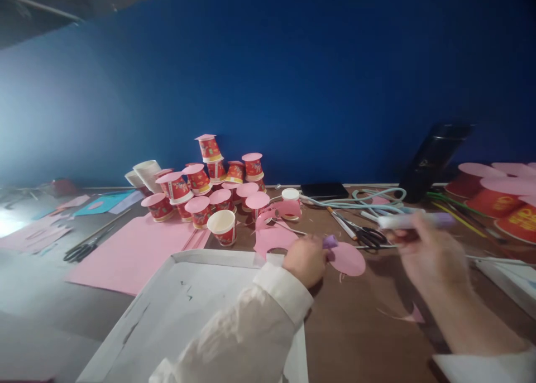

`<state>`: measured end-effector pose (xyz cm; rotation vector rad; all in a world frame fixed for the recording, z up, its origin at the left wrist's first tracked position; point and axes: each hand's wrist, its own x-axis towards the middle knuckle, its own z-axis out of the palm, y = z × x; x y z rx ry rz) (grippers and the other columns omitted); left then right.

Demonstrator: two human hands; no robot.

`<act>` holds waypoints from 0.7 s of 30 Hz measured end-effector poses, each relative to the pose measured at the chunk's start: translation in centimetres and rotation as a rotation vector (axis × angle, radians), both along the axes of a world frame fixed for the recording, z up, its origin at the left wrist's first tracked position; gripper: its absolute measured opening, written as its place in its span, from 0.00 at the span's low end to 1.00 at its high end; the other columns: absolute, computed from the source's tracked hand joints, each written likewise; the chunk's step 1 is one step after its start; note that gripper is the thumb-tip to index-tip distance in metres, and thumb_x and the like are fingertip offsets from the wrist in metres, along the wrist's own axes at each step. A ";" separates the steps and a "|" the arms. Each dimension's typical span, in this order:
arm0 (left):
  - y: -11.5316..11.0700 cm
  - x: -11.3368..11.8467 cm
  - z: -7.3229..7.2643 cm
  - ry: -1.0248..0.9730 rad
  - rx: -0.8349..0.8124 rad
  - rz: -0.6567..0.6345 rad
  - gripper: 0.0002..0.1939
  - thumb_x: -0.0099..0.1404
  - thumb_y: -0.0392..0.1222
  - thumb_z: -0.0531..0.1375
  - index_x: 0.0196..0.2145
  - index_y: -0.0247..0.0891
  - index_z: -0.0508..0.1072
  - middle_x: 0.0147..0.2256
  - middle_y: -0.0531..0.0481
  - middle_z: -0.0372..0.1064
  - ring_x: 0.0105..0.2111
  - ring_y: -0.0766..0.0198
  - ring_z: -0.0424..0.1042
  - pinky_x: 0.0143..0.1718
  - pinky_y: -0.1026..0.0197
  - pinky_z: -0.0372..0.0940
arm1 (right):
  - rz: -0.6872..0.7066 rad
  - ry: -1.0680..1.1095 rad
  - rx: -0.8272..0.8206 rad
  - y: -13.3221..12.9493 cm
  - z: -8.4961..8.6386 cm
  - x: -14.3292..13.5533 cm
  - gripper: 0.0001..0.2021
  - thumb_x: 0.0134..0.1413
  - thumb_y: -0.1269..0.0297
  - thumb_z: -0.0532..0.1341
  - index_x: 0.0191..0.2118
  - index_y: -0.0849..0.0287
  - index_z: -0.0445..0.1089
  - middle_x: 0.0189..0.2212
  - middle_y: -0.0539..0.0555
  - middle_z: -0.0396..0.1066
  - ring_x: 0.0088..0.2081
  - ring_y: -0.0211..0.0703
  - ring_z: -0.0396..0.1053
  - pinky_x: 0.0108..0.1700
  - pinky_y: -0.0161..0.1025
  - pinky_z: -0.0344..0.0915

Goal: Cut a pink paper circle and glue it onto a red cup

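Observation:
My left hand [305,261] is closed low over the table, with a purple cap [330,242] poking out from its fingers. Just beyond its fingertips lies a pink paper circle [348,259]. My right hand [435,254], smeared by motion, is raised at the right and grips a white and purple glue stick [393,221] lengthwise. Cut pink paper scraps [274,235] lie behind my left hand. An upright red paper cup [223,228] with an open mouth stands left of them.
Stacked red cups [199,207] topped with pink circles stand behind. A white box lid [184,293] and pink sheets [129,254] lie at left. Scissors [368,237], cables [355,201] and a dark bottle [435,159] lie or stand toward the right, near larger red cups [500,201].

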<state>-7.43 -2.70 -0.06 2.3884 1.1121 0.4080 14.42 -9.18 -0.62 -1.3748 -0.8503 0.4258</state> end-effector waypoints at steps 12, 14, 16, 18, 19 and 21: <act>2.6 0.4 -1.0 0.082 0.232 0.234 0.18 0.77 0.51 0.56 0.46 0.34 0.79 0.49 0.36 0.78 0.53 0.48 0.74 0.57 0.51 0.66 | 0.022 0.337 -0.060 0.4 0.3 -2.0 0.25 0.36 0.41 0.79 0.32 0.52 0.74 0.23 0.47 0.73 0.25 0.38 0.70 0.25 0.34 0.75; 2.6 0.4 -1.0 0.100 0.230 0.284 0.20 0.77 0.51 0.57 0.52 0.33 0.77 0.51 0.35 0.76 0.54 0.47 0.74 0.57 0.51 0.66 | -0.007 0.349 -0.091 0.4 0.4 -2.0 0.24 0.37 0.42 0.79 0.32 0.54 0.74 0.22 0.46 0.72 0.24 0.37 0.69 0.25 0.32 0.74; 2.4 0.3 -0.7 0.097 0.237 0.313 0.26 0.75 0.52 0.60 0.62 0.31 0.71 0.54 0.33 0.75 0.56 0.46 0.73 0.57 0.49 0.67 | -0.013 0.355 -0.112 0.4 0.4 -1.8 0.22 0.41 0.45 0.78 0.32 0.55 0.74 0.21 0.47 0.72 0.23 0.37 0.69 0.25 0.31 0.73; 2.1 0.0 -0.6 0.062 0.276 0.213 0.29 0.74 0.48 0.62 0.66 0.33 0.67 0.57 0.34 0.73 0.58 0.46 0.72 0.61 0.47 0.66 | -0.021 0.374 -0.130 0.4 0.6 -1.5 0.19 0.45 0.48 0.77 0.33 0.56 0.75 0.23 0.48 0.74 0.24 0.37 0.70 0.25 0.30 0.72; 1.9 -0.2 -0.6 0.032 0.298 0.099 0.25 0.74 0.45 0.61 0.65 0.35 0.69 0.58 0.35 0.73 0.60 0.47 0.71 0.63 0.47 0.64 | -0.021 0.392 -0.140 0.4 0.6 -1.4 0.18 0.46 0.49 0.76 0.33 0.56 0.75 0.24 0.48 0.74 0.25 0.37 0.70 0.26 0.30 0.72; 1.4 -0.5 -0.9 -0.026 0.321 -0.180 0.21 0.73 0.39 0.57 0.62 0.37 0.72 0.61 0.38 0.72 0.64 0.50 0.68 0.68 0.48 0.61 | 0.008 0.444 -0.169 0.3 0.7 -1.3 0.17 0.46 0.50 0.76 0.34 0.55 0.75 0.26 0.49 0.76 0.25 0.37 0.71 0.26 0.30 0.73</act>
